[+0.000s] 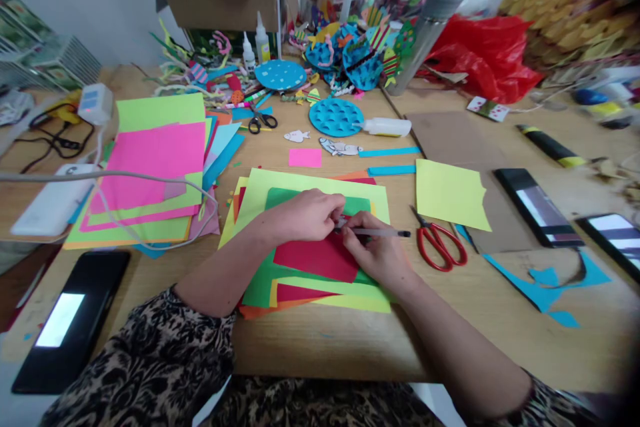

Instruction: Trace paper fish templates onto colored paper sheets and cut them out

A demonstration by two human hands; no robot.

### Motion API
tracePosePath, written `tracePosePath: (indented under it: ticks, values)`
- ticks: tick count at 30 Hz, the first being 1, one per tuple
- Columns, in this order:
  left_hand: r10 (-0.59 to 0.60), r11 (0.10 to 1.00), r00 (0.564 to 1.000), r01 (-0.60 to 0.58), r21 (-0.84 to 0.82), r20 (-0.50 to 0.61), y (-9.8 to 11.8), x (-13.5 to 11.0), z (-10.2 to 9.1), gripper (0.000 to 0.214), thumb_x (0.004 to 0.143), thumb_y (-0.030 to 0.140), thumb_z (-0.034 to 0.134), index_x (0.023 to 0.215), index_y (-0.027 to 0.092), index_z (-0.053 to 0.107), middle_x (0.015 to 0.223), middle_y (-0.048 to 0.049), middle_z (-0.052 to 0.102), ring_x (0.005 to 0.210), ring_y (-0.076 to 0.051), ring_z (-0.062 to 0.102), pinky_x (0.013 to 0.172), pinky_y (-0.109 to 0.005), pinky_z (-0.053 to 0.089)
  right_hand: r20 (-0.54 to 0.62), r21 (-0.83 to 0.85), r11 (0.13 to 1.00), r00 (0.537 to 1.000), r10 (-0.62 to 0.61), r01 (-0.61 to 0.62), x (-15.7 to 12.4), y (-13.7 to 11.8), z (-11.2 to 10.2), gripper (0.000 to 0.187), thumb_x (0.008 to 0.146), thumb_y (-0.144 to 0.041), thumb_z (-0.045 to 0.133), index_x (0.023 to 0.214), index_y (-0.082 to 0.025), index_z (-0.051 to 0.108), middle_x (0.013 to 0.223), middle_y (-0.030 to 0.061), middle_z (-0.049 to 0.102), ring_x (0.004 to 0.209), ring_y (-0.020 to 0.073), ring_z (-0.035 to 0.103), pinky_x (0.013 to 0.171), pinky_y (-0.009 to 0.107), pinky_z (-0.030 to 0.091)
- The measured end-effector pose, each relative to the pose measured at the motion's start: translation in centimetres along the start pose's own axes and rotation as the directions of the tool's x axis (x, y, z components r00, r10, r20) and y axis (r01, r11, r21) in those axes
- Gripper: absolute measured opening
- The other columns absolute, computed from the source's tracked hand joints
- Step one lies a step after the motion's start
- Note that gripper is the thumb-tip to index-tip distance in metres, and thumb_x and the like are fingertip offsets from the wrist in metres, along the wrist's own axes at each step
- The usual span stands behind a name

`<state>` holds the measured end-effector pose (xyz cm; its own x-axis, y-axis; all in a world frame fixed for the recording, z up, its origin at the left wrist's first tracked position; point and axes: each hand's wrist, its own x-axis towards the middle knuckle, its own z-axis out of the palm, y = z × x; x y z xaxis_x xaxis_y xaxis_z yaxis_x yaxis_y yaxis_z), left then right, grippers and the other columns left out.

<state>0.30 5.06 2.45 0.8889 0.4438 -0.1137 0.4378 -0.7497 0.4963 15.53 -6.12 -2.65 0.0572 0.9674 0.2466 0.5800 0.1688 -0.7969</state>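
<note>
My right hand (373,247) is closed around a slim pale pencil (383,232) with a dark end, lying nearly level and pointing left. My left hand (313,213) is curled, its fingertips meeting near the pencil's front end over a small piece that I cannot make out. Both hands rest on a red paper sheet (315,260), which lies on a green sheet (257,287). Beneath these is a stack with a light yellow-green sheet (320,180) and orange edges. Red-handled scissors (440,247) lie just right of my right hand.
Coloured papers (150,160) are piled at left under a cable. Beyond the hands lie a fish cutout (340,147), a blue scalloped disc (336,117) and a glue bottle (387,127). Phones (537,207) lie at right, another phone (75,320) at front left. Craft pieces crowd the back.
</note>
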Motion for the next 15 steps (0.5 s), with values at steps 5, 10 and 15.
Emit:
tracePosePath:
  ticks: [5, 10, 15]
  values:
    - [0.04, 0.999, 0.997, -0.04, 0.013, -0.062, 0.0, 0.2, 0.7, 0.012, 0.083, 0.013, 0.046, 0.087, 0.02, 0.056, 0.078, -0.0023, 0.066, 0.072, -0.018, 0.06, 0.058, -0.027, 0.035, 0.012, 0.014, 1.0, 1.0, 0.016, -0.016, -0.1, 0.2, -0.2, 0.007, 0.087, -0.024, 0.054, 0.08, -0.021, 0.054, 0.071, 0.0011, 0.059, 0.059, 0.0133, 0.052, 0.051, 0.025, 0.038]
    - [-0.028, 0.997, 0.995, 0.021, -0.077, -0.099, -0.1, 0.6, 1.8, 0.015, 0.08, 0.008, 0.05, 0.087, 0.02, 0.056, 0.077, -0.0007, 0.065, 0.072, -0.016, 0.059, 0.059, -0.025, 0.036, 0.021, 0.006, 1.0, 1.0, -0.008, 0.007, 0.1, -0.2, -0.4, 0.007, 0.086, -0.021, 0.054, 0.079, -0.021, 0.052, 0.072, 0.0008, 0.058, 0.059, 0.0128, 0.051, 0.052, 0.025, 0.038]
    - [-0.017, 0.992, 0.991, 0.0, -0.128, -0.135, -0.6, 0.9, 2.6, 0.02, 0.076, 0.005, 0.05, 0.088, 0.02, 0.056, 0.074, 0.0005, 0.064, 0.068, -0.014, 0.058, 0.059, -0.024, 0.037, 0.025, -0.005, 1.0, 1.0, -0.008, 0.008, 0.2, -0.3, -0.2, 0.007, 0.084, -0.019, 0.054, 0.078, -0.021, 0.051, 0.069, -0.0004, 0.055, 0.057, 0.0118, 0.048, 0.053, 0.025, 0.039]
